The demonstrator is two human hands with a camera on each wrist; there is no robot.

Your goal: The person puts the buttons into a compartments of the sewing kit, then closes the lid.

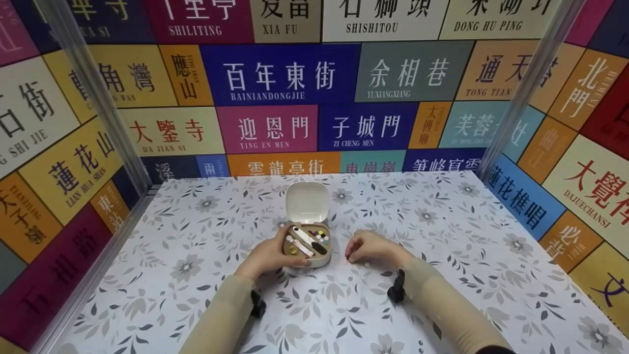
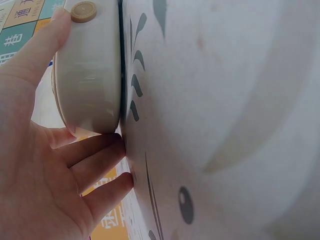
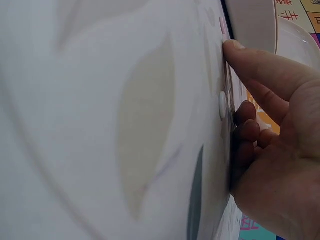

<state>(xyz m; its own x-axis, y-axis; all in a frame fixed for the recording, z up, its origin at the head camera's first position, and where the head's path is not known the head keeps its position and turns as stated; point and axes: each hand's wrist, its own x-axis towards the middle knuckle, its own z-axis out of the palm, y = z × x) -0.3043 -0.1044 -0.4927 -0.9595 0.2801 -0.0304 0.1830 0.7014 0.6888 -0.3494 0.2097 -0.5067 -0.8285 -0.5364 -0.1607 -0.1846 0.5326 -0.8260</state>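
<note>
Left hand (image 1: 268,255) grips the open sewing kit (image 1: 307,238). Right hand (image 1: 371,248), fingers curled, presses the tablecloth (image 1: 196,246) by a white button (image 3: 222,104). Button could skid away under the fingertip.

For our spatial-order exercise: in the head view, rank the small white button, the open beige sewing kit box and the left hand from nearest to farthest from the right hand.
1. Small white button, just beside the right hand, on the table.
2. Open beige sewing kit box, to its left.
3. Left hand, beyond the box.
</note>
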